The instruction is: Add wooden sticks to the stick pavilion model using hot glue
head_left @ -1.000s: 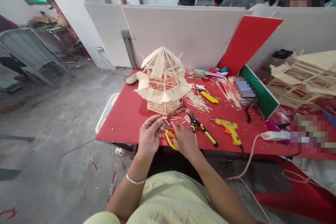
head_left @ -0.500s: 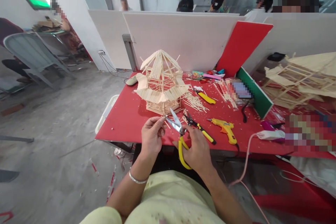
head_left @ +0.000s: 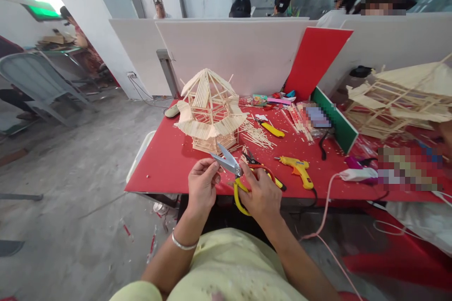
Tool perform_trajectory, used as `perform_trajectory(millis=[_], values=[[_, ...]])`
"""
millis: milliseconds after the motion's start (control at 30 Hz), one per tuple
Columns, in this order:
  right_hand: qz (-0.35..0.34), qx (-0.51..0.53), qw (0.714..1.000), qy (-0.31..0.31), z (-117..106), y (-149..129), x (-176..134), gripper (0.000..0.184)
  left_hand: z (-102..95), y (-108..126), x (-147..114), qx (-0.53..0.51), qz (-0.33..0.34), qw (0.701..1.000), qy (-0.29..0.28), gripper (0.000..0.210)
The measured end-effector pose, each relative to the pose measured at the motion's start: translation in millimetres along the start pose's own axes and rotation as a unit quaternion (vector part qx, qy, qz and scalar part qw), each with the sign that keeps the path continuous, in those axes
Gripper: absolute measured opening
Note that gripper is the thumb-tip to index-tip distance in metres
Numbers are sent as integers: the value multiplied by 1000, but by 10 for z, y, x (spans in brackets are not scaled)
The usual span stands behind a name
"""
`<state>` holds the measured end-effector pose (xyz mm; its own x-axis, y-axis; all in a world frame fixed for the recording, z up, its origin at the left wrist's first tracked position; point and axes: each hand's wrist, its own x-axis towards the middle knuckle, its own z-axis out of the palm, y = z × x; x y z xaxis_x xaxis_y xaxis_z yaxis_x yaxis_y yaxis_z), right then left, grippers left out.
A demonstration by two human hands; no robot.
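A red table (head_left: 151, 171) fills the centre of the frame. One stick model (head_left: 399, 103) stands at the right edge; another (head_left: 212, 128), with two roofs, stands upright left of centre. A red board (head_left: 319, 59) leans at upper right. In the lower centre, the right hand (head_left: 261, 193) is wrapped around the handles of the scissors (head_left: 237, 170), whose blades are spread toward upper left. The left hand (head_left: 204, 178) is pinched, fingertips just beside one blade; whether they hold anything, I cannot tell. Right of centre lie a glue gun (head_left: 298, 168), yellow-handled pliers (head_left: 271, 129) and loose sticks (head_left: 259, 136).
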<state>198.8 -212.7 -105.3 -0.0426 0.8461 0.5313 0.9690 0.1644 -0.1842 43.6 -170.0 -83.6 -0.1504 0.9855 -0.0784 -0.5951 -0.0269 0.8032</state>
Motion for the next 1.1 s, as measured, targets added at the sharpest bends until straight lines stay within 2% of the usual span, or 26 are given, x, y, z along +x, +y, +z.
perform_trajectory(millis=[167, 333, 400, 600, 800, 933, 1100], values=[[-14, -15, 999, 47, 34, 13, -1, 56, -16, 30, 7, 1, 7, 1000, -9, 23], [-27, -23, 998, 60, 8, 75, 17, 54, -55, 103, 23, 120, -13, 986, -119, 21], [-23, -32, 998, 54, -12, 93, 22, 53, -72, 122, 24, 156, -7, 977, -144, 21], [-24, -41, 997, 54, -22, 102, 15, 53, -89, 121, 9, 135, -14, 982, -135, 21], [-40, -30, 998, 47, -5, 124, -16, 51, -70, 132, -12, 103, -38, 989, -101, 26], [-28, -3, 998, 47, -17, 118, -2, 51, -45, 132, -27, 91, -33, 992, -80, 25], [-17, 17, 999, 43, -14, 101, 11, 52, -44, 99, -28, 89, -36, 992, -86, 20]])
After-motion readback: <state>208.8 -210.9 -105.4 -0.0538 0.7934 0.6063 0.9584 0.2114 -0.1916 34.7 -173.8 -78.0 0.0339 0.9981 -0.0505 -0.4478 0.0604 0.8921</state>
